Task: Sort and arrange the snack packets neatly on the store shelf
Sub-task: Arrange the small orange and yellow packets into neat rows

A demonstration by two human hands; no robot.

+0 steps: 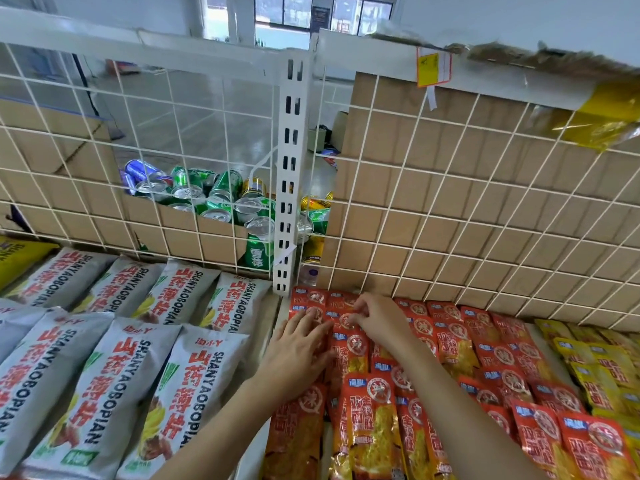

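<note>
Our left hand [301, 344] lies flat with straight fingers, pressing on the red foil snack packets [369, 431] at the left end of their bay. Our right hand [379, 320], just beside it, has its fingers curled and pinches the top of one red packet [346, 321] near the back rows.

The red packets lie with their long axis running from us toward the back. Their blue-logo tops point away from us, and each row overlaps the one behind like shingles. They fill the right bay of the white store shelf [280, 306] in several columns, some slightly skewed.

To their right sit yellow foil packets [595, 362], laid the same way. Left of the bay divider, large grey-white snack bags [104, 375] lie in two overlapping rows, with their long axis also front to back and leaning a little to the right.

Behind everything stands a white wire grid panel [450, 209], split by a white slotted upright post [289, 174]. The back row of red packets touches the foot of this grid.

Beyond the grid, an open brown cardboard box [180, 233] holds green, blue and gold drink cans [221, 199] tumbled together. A tall cardboard sheet [398, 133] stands behind the right panel.

Above, a yellow price tag [433, 69] hangs from the upper shelf edge. Open room shows only above the packets.
</note>
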